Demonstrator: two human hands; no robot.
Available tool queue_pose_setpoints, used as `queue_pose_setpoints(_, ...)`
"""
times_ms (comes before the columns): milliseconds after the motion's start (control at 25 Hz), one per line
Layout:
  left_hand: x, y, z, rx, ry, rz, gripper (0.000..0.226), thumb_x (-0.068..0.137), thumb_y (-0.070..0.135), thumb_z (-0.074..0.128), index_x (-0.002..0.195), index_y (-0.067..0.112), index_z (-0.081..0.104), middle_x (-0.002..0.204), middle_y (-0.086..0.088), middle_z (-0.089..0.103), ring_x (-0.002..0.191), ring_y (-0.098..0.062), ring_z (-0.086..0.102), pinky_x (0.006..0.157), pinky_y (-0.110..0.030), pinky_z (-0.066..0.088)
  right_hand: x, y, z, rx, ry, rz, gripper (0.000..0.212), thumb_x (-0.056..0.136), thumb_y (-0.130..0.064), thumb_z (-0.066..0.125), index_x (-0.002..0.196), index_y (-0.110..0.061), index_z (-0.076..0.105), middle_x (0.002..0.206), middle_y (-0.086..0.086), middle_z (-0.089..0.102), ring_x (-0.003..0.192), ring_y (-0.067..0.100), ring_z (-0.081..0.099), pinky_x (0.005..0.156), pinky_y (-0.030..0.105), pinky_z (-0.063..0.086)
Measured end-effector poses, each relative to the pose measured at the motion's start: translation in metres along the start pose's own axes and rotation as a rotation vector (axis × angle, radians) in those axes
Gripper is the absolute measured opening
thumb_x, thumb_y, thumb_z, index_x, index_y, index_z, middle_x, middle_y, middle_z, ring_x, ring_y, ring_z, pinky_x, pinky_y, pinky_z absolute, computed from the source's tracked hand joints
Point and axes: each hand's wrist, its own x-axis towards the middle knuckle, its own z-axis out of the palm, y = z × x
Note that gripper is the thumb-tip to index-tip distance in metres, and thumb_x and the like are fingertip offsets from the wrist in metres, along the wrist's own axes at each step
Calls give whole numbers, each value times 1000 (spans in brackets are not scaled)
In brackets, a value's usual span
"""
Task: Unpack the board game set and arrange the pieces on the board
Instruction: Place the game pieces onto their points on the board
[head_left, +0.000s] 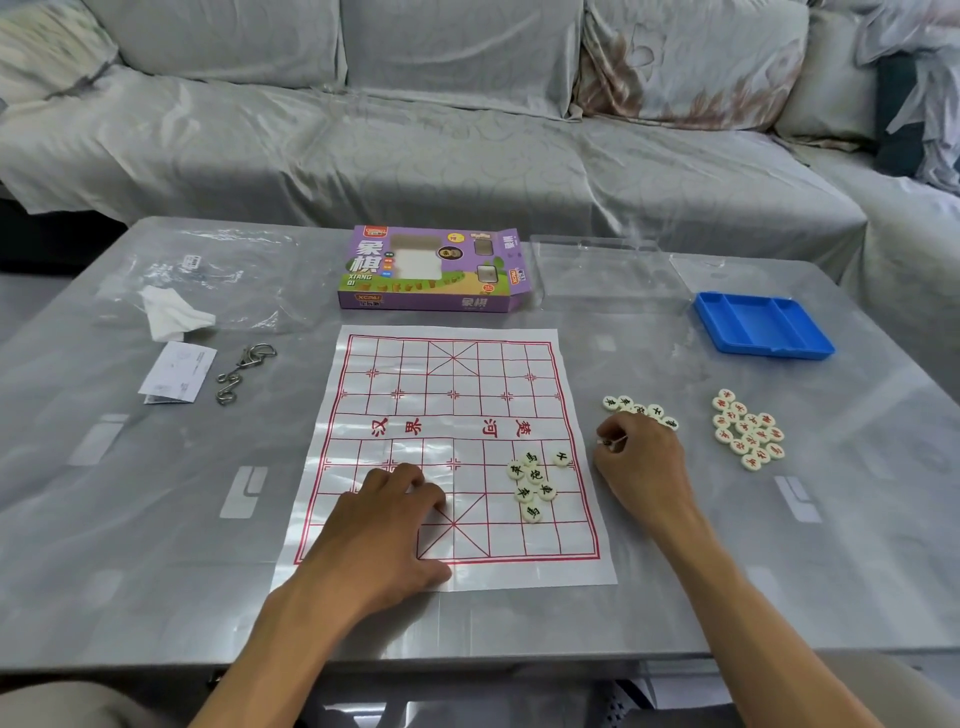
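Observation:
A white plastic xiangqi board sheet with red grid lines lies flat in the middle of the table. Several cream pieces with black characters sit in a loose cluster on its right half. More black-lettered pieces lie just right of the board, and a pile of red-lettered pieces lies further right. My left hand rests on the board's near left part with fingers curled down. My right hand is over the black-lettered pieces beside the board, its fingers pinched round a piece.
The purple game box lies beyond the board. A clear plastic lid and a blue tray sit at the back right. On the left lie a plastic bag, a tissue, a paper slip and metal puzzle rings. A sofa stands behind.

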Motion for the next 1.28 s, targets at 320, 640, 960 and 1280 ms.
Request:
queue_pose_setpoints(320,1,0,2,4,-2,-2,62,74,63,63,128,42,43,136,19,35,124,-10,36,99,-29,41,-8,-14,-6,63,-102,-123,15,86,-29,66,81,-17,73,84,-5,69,75,11,61,72,31,51)
queue_pose_setpoints(640,1,0,1,-1,-4,-1,63,74,64,63,129,44,41,139,20,32,127,-8,33,102,-28,39,28,43,-2,-110,53,-22,15,88,-15,59,100,-11,68,103,8,59,91,27,56,77,34,43)
queue_pose_setpoints(960,0,1,0,-13,-2,-1,62,73,64,64,127,43,42,138,20,33,127,-8,34,102,-28,39,24,35,-5,49,102,-19,18,83,-8,61,98,-18,64,100,-1,58,87,16,56,78,30,45)
queue_pose_setpoints(1280,1,2,0,-14,1,-11,60,73,62,64,126,42,45,136,18,37,124,-10,36,101,-30,42,-26,-35,22,167,-18,-340,15,76,-10,75,75,-17,62,80,-7,58,68,8,55,67,28,49)
